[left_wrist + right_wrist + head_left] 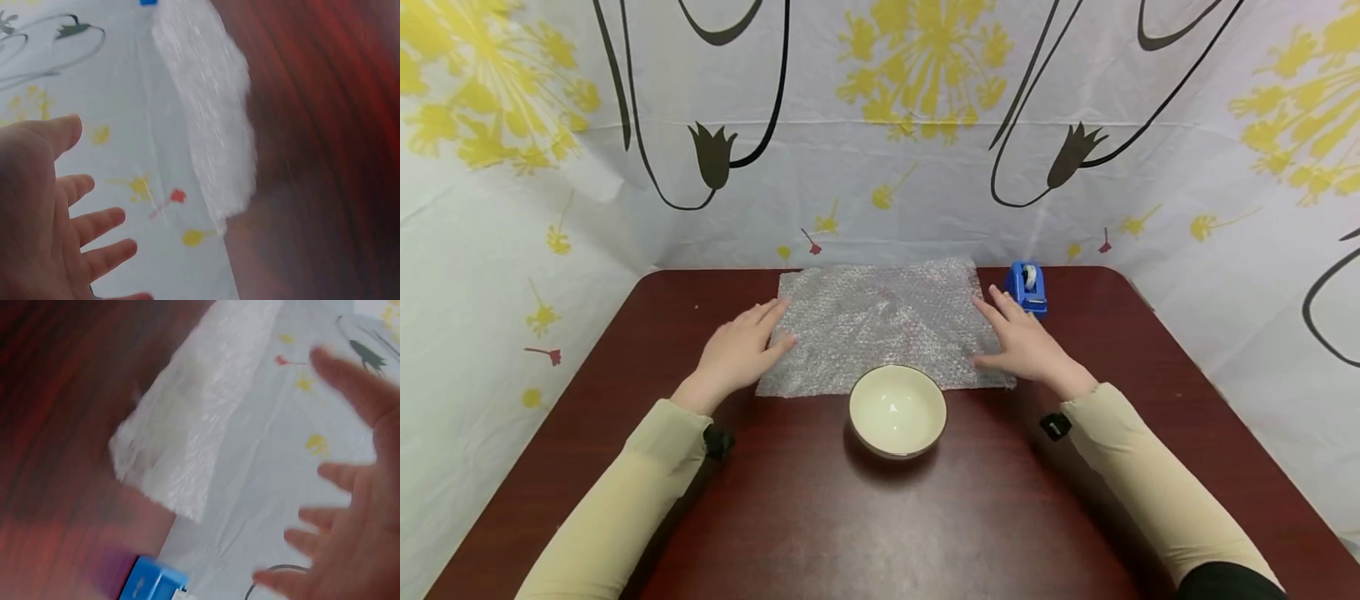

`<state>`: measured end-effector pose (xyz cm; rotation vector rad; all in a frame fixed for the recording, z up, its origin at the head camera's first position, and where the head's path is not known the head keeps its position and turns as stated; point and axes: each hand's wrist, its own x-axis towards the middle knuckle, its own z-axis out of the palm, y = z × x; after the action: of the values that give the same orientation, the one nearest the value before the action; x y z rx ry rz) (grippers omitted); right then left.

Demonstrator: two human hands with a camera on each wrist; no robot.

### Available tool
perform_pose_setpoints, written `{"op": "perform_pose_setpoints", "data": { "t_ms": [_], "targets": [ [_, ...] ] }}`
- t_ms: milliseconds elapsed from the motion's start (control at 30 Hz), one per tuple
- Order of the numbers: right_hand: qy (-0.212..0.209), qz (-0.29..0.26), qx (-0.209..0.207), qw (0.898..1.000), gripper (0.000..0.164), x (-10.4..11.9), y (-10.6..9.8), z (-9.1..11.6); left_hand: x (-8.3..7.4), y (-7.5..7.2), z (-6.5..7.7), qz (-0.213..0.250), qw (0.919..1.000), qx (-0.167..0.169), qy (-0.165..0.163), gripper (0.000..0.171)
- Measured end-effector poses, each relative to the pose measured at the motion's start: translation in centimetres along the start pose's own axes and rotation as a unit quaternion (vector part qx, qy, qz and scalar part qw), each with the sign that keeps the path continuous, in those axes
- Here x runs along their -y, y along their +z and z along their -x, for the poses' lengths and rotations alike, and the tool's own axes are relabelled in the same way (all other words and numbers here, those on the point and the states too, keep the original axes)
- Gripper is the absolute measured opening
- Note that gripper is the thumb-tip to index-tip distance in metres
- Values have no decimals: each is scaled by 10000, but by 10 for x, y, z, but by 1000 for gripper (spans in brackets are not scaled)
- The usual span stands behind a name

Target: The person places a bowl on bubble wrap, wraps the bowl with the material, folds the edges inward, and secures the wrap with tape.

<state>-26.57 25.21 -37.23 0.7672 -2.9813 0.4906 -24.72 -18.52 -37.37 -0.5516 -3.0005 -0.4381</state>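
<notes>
A sheet of bubble wrap [880,321] lies spread at the far side of the dark red table. In front of it stands a cream bowl [898,412] with a thin dark rim, its back edge overlapping the sheet in the head view. My left hand [736,350] is at the sheet's left edge, fingers spread and holding nothing. At the right edge my right hand [1026,346] is also spread, with nothing in it. In both wrist views the bubble wrap [212,119] [187,406] shows beyond the spread fingers.
A blue tape dispenser [1027,288] stands at the back right, just beyond the right fingertips. A white patterned cloth [880,183] hangs behind the table [880,533] and along both sides.
</notes>
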Motion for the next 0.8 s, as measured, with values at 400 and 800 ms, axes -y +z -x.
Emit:
{"op": "perform_pose_setpoints", "data": {
  "t_ms": [400, 800],
  "targets": [
    [-1181, -1943, 1060, 9680, 131, 26, 29, 19, -32, 22, 12, 1886, 9651, 798, 1630, 103],
    [-1418, -1732, 1245, 9667, 127, 45, 40, 20, -54, 47, 20, 2331, 9453, 1567, 1657, 117]
  ]
}}
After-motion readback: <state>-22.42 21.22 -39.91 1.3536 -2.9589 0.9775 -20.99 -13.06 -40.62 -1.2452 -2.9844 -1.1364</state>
